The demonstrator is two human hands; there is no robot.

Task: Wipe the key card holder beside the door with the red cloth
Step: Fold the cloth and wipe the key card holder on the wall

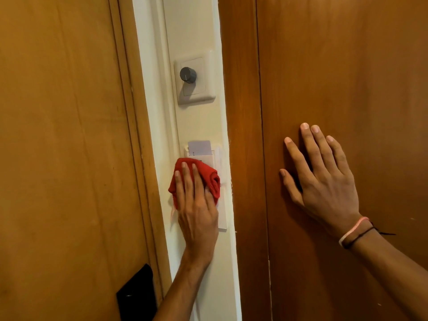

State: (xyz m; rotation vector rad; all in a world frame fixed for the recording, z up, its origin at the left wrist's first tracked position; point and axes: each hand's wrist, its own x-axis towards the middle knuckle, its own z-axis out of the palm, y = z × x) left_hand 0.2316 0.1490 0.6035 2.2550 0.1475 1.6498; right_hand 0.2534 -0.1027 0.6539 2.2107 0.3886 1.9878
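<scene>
The white key card holder [216, 158] is fixed to a cream strip of wall between two wooden panels, with a pale card [199, 145] standing in its top slot. My left hand [196, 205] presses the bunched red cloth [209, 176] flat against the holder's front, covering most of it. Only the holder's top and right edge show. My right hand [322, 179] lies flat on the wooden panel to the right, fingers spread, holding nothing.
A white switch plate with a grey round knob [188, 75] sits on the wall above the holder. The wooden door [64, 147] is on the left, with a black lock plate [136, 295] near the bottom. A wooden panel [347, 77] fills the right.
</scene>
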